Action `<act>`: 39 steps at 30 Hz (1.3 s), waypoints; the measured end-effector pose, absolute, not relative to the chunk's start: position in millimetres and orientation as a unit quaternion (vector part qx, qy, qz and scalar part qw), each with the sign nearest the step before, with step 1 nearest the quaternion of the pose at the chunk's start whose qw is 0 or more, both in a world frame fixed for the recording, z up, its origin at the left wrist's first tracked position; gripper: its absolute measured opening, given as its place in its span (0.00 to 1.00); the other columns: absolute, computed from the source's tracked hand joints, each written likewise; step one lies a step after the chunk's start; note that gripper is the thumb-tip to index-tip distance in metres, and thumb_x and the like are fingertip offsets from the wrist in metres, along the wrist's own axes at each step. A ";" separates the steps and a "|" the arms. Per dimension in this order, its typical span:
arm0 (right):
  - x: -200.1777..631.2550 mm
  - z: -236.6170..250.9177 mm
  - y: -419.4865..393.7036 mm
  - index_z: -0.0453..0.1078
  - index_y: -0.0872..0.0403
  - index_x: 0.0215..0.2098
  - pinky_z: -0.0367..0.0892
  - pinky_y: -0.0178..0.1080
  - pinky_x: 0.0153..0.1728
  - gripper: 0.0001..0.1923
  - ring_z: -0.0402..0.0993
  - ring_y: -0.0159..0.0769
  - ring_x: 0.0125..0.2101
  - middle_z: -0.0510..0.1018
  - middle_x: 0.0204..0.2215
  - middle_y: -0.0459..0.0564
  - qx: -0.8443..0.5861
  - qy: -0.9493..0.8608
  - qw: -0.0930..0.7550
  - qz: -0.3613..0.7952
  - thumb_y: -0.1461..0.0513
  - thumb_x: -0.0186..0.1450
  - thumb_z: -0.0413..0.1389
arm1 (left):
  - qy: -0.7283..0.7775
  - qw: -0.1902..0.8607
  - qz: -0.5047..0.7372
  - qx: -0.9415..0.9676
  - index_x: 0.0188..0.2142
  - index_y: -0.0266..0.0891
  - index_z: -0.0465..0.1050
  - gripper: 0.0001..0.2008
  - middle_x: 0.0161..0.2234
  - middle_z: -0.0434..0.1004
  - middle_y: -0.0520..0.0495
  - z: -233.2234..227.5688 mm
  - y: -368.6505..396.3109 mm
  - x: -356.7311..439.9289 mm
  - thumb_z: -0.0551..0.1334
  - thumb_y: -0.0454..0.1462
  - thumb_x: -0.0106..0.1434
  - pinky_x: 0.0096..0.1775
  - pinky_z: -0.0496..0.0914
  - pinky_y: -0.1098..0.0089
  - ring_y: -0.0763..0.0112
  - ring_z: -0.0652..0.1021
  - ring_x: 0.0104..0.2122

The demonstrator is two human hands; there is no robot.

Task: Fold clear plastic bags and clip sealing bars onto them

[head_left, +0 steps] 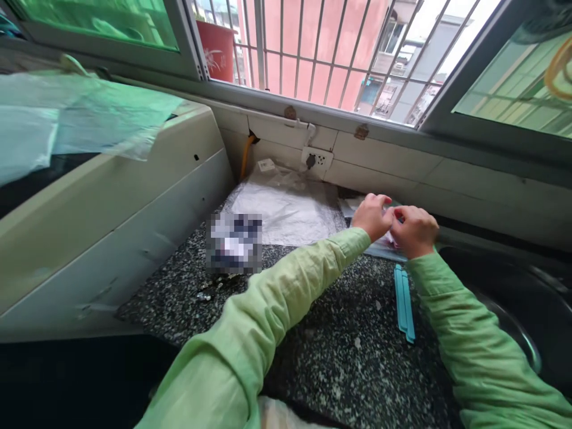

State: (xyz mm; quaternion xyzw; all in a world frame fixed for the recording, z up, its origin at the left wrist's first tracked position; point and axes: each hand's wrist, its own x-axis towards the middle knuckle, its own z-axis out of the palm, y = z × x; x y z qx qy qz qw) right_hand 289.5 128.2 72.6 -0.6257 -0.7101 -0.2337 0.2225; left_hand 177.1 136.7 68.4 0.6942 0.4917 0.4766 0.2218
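**Desk:** What do you have on the head camera?

**Me:** I see both hands up at the back of the speckled tabletop [348, 351], near the tiled wall under the window; the left hand [370, 215] and right hand [414, 230] are touching each other, fingers curled shut around the edge of a small clear plastic packet [384, 245]; something pinkish shows inside it, too small for me to name.

**Desk:** Where does the packet sit?

**Me:** It lies flat on the tabletop, just right of a crinkled foil sheet [286, 211]; its near edge pokes out under the hands; most of it is hidden by them.

**Desk:** Which step is that, by your reading?

**Me:** I judge it as working at the packet's edge, pinching with both thumbs and forefingers; whether it is parted or sealed I cannot tell.

**Desk:** Anything close by?

**Me:** A pair of blue strips [404, 304] lies on the tabletop just below the right wrist, apart from the packet; a dark sink basin [513, 298] is to the right; a wall socket [316, 159] sits behind the foil.

**Desk:** What does the next move call for?

**Me:** I would say a firm pinch on both sides and a steady pull; the film looks slippery.
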 end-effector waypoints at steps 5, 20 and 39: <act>229.2 72.7 142.2 0.72 0.56 0.28 0.49 0.37 0.28 0.12 0.66 0.37 0.30 0.75 0.27 0.53 -0.572 -0.774 0.190 -0.195 0.60 0.57 0.48 | 0.511 0.163 0.402 0.743 0.33 0.36 0.73 0.10 0.35 0.70 0.45 88.3 139.5 103.2 0.55 0.37 0.56 0.41 0.66 0.70 0.69 0.71 0.36; 95.5 30.0 179.7 0.69 0.53 0.43 0.56 0.36 0.34 0.14 0.65 0.38 0.37 0.74 0.36 0.52 -0.422 -0.898 0.117 -0.046 0.64 0.59 0.51 | 0.700 0.101 0.122 0.696 0.34 0.37 0.76 0.12 0.32 0.75 0.45 49.5 160.8 -106.0 0.56 0.38 0.54 0.36 0.66 0.71 0.66 0.73 0.33; 146.4 40.1 157.2 0.73 0.54 0.30 0.54 0.36 0.32 0.13 0.61 0.36 0.32 0.72 0.30 0.52 -0.445 -0.863 0.204 -0.123 0.62 0.61 0.46 | 0.662 0.053 0.070 0.744 0.42 0.38 0.70 0.16 0.38 0.70 0.45 44.0 120.8 -108.2 0.54 0.41 0.56 0.45 0.64 0.69 0.66 0.72 0.40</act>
